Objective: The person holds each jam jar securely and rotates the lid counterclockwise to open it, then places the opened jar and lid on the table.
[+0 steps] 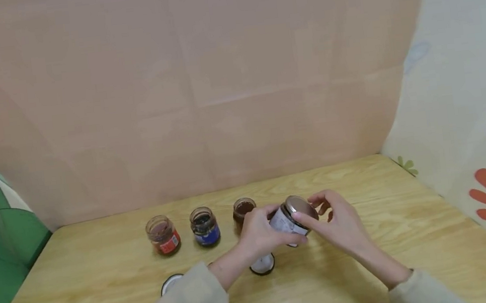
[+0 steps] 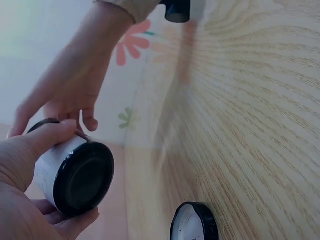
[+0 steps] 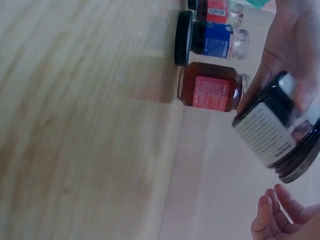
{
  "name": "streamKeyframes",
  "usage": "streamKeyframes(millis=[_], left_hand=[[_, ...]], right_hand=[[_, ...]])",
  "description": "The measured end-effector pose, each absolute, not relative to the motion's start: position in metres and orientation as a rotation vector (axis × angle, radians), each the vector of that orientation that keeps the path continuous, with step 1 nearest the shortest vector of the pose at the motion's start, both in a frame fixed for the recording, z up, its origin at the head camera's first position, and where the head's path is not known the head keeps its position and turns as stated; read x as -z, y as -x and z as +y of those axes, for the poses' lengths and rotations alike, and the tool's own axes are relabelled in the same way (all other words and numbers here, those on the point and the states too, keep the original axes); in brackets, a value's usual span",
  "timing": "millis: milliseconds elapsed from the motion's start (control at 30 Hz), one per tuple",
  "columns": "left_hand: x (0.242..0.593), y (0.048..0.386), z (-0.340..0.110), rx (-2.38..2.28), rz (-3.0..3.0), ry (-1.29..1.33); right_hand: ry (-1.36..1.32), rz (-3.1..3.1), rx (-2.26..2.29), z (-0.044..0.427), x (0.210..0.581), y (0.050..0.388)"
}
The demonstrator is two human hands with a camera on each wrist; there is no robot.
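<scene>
My left hand [image 1: 258,232] grips a glass jar [image 2: 55,167] with a pale printed label [image 3: 265,134], holding it tilted above the table. A lid [image 1: 302,207] with a brownish top sits on that jar. At the lid is my right hand [image 1: 343,220], its thumb against the near edge and its loosely bent fingers by the far side. The right wrist view has these right fingers [image 3: 272,212] a little apart from the lid. Behind the left hand, partly covered, stands an uncovered jar [image 1: 244,207] of dark brown contents; its reddish label [image 3: 211,93] shows from the right wrist.
Left of the hands stand two lidless jars, one with a red label [image 1: 168,242] and one with a blue label [image 1: 207,235]. A loose lid [image 1: 262,265] lies below the left hand. Another lid [image 1: 170,283] is partly behind the left sleeve. A draped backdrop [image 1: 201,101] rises behind the wooden table [image 1: 116,266].
</scene>
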State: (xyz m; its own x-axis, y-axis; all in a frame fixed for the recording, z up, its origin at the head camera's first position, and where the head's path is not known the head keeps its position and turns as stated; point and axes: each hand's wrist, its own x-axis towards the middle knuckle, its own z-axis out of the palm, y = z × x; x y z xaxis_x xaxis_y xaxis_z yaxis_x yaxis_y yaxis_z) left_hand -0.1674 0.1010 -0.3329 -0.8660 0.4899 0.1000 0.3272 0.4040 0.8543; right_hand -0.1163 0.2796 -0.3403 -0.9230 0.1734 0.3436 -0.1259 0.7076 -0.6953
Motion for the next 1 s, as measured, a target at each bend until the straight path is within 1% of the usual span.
streamKeyframes(millis=[200,433,567,867,933,1000], left_hand=[[0.328,0.166,0.105,-1.420,2.539,-0.727],[0.330,0.166,0.106,-1.405,2.531,-0.715],[0.332,0.165,0.106,-1.399,2.519,-0.740],[0.332,0.165,0.100,-1.433,2.443,-0.804],[0.331,0.166,0.099,-1.403,2.487,-0.809],[0.330,0.166,0.099,-1.384,2.535,-0.823]], right_hand=[[0.089,-2.541,-1.051,0.279,0.336,0.119],[0.046,-2.583,-1.219,0.286,0.336,0.117],[-0.077,-2.601,-1.327,0.292,0.336,0.117],[-0.505,-2.567,-1.440,0.309,0.336,0.119],[-0.528,-2.556,-1.409,0.309,0.336,0.119],[-0.478,-2.556,-1.346,0.306,0.335,0.119]])
